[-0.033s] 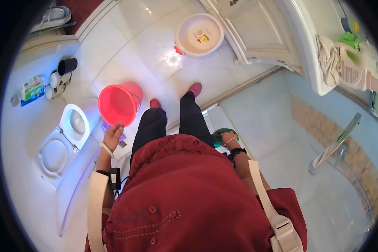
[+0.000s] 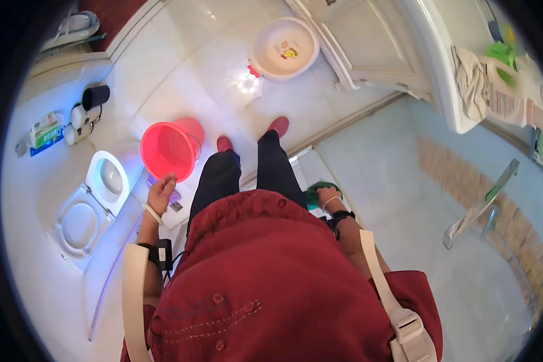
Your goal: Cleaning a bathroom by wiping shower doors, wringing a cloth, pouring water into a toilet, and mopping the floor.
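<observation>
My left hand (image 2: 161, 194) is at my left side with its fingers curled together. Its fingertips overlap the near rim of a pinkish-red bucket (image 2: 169, 148) in the view; I cannot tell whether they touch it. The bucket is upright on the floor, with a thin wire handle at its right side. At my other side, my right hand (image 2: 328, 197) is closed on a dark green, rounded thing (image 2: 311, 199). The hand and wrist cover part of this thing, so its kind is unclear. Behind my left hand lies a purple thing (image 2: 174, 196), mostly hidden.
A white toilet (image 2: 80, 226) with its lid raised stands left. A pale basin (image 2: 282, 60) sits ahead by a cream cabinet (image 2: 368, 51). The sink edge (image 2: 458, 117) bears a cloth (image 2: 470, 81) and bottles. A bathtub (image 2: 386, 199) with a metal faucet (image 2: 485, 205) lies right.
My left shoe shows slightly farther forward. Both hands, the bucket and the green thing hold their places.
</observation>
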The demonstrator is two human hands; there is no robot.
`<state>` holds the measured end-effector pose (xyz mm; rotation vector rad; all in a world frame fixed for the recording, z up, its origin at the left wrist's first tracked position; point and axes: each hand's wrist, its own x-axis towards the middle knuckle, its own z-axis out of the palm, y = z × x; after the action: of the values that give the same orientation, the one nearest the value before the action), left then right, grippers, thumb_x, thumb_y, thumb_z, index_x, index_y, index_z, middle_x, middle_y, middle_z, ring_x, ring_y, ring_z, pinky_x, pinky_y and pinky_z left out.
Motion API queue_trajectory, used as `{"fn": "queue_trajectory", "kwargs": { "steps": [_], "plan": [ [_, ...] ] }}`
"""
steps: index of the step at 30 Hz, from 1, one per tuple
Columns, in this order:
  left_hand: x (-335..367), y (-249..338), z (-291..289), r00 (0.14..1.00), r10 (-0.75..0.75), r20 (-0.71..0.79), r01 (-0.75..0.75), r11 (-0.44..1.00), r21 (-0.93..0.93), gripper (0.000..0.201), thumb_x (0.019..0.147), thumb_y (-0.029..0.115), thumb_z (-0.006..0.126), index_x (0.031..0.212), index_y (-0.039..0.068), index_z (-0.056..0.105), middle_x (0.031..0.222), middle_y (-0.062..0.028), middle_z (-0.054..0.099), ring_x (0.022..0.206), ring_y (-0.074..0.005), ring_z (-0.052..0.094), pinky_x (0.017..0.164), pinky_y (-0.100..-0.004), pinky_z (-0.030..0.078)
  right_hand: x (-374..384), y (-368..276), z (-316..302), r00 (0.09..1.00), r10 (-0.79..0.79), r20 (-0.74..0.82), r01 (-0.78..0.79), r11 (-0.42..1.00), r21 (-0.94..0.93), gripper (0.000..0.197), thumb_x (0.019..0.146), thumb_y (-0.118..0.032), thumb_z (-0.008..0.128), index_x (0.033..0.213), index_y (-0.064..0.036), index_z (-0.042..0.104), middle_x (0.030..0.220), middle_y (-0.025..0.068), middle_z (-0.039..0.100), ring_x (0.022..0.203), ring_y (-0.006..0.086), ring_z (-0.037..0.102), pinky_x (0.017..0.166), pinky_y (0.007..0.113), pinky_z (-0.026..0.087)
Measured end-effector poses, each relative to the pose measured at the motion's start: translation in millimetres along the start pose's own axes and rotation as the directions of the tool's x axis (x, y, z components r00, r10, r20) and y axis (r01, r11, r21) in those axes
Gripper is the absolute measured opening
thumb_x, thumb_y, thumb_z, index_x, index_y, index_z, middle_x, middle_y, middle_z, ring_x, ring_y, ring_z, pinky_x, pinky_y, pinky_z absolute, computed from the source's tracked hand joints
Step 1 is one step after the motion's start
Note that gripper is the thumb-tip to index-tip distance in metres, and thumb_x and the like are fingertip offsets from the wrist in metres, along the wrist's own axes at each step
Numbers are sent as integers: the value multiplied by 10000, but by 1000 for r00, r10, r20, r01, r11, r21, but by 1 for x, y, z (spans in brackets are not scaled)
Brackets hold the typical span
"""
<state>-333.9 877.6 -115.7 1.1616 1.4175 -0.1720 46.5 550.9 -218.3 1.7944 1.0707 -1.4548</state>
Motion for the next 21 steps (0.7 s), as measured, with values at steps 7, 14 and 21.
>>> {"fn": "queue_trajectory", "kwargs": {
  "steps": [7,14,21],
  "plan": [
    [44,-12,-29,982,-181,54,159,948,276,384,838,189,532,1141,-44,489,1048,-122,580,964,-161,535,850,-272,408,-5,13,25,971,63,-232,52,887,458,250,685,-162,561,923,-89,586,933,160,593,889,344,555,755,416,456],
    [113,39,-77,960,-280,25,244,875,418,379,843,231,523,1114,-34,518,983,-107,604,916,-164,551,829,-272,419,-7,-43,96,949,100,-298,148,694,704,245,668,-175,592,896,-88,588,900,184,590,875,358,555,762,414,445],
    [162,109,-71,972,-175,158,53,815,577,375,837,203,531,1127,-33,508,1006,-103,588,915,-135,528,823,-257,409,-130,-104,244,953,299,51,-202,501,841,363,697,-231,578,1026,-78,579,966,192,594,949,338,552,802,395,443]
  ]
}}
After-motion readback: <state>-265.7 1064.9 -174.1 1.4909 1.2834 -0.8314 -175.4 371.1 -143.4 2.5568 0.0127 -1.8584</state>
